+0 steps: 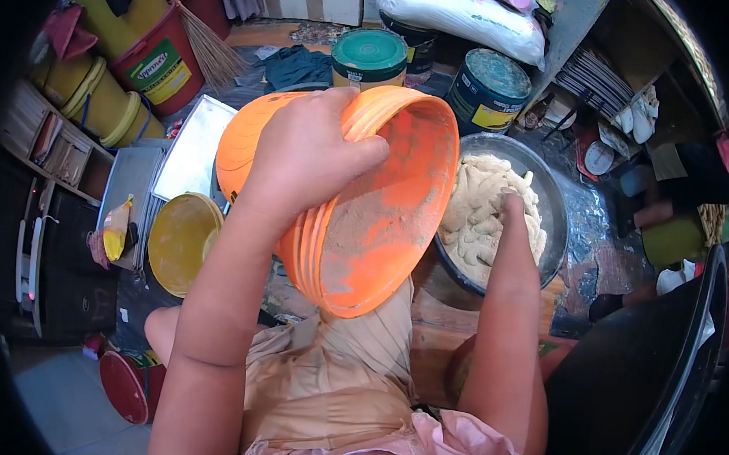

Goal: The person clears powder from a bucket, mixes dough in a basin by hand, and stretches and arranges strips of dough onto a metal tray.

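In the head view, my left hand (315, 148) grips an orange plastic bucket (251, 129) near its ridged rim. The bucket lies tilted on its side, mouth facing right, and a thin layer of pale powder clings to its inner wall. To the right stands a dark round basin (553, 223) holding a heap of pale, powder-coated lumps (475, 208), whose kind I cannot make out. My right hand (510, 203) reaches into this heap, its fingers mostly buried, so their pose is hidden.
Beyond the basin stand a green-lidded tub (370, 53) and a dark paint bucket (488, 86). On the left are a yellow container (181, 244), a white tray (197, 151) and a red bucket (164, 68). A large black tub (634, 377) sits close at right; another person's hand (651, 214) shows beyond.
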{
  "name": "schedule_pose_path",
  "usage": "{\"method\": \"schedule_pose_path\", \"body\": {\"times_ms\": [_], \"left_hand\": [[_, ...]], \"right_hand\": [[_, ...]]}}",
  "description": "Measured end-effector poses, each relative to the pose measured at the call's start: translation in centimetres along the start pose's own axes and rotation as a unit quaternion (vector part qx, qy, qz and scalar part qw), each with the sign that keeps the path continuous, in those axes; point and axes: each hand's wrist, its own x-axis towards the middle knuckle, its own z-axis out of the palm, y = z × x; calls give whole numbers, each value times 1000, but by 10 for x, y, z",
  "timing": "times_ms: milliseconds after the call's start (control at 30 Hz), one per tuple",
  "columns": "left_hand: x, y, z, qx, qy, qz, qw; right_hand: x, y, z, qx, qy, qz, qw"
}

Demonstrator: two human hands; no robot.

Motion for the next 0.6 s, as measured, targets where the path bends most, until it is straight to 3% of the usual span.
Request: {"method": "schedule_pose_path", "body": {"times_ms": [133,200,333,500,600], "left_hand": [[0,-3,1,14,6,4,1000],[-1,-4,1,10,13,18,1000],[-3,-7,4,19,34,40,998],[-3,2,1,-6,-6,23,1000],[-4,7,1,0,-21,14,1000]], "right_hand": [[-98,-31,-33,-59,-130,76,987],[-123,-44,-53,45,-149,81,985],[-134,-82,-89,398,-101,28,912],[-133,-108,-103,539,91,6,837],[-187,-148,-71,509,-32,-114,853]]}}
